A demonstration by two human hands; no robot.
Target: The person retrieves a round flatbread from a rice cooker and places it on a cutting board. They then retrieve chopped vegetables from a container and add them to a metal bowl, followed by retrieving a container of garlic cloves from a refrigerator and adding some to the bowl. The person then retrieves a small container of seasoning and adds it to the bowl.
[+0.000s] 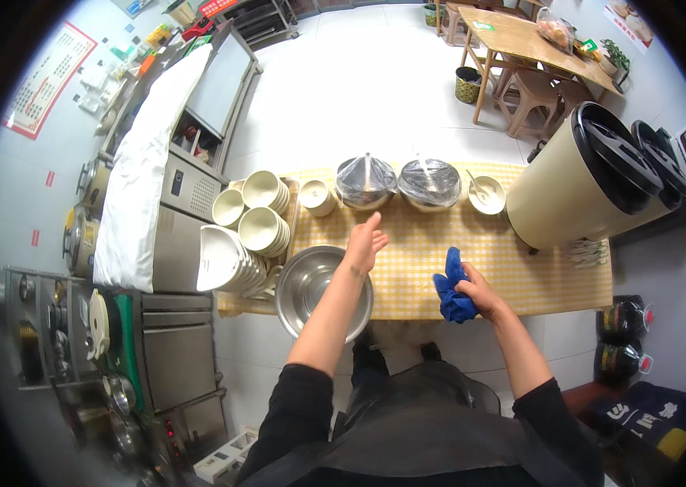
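Two hands are at work over the yellow checked table (522,276) at centre frame. We note the right hand (477,290) closed around a blue cloth (451,292), pressed to the tabletop right of centre. The left hand (363,242) hangs open, fingers spread, gripping nothing, above the rim of a large steel bowl (306,284). Two film-covered bowls (398,183) stand beyond; stacked pale bowls (262,213) sit at left, and a large beige container (582,185) at right.
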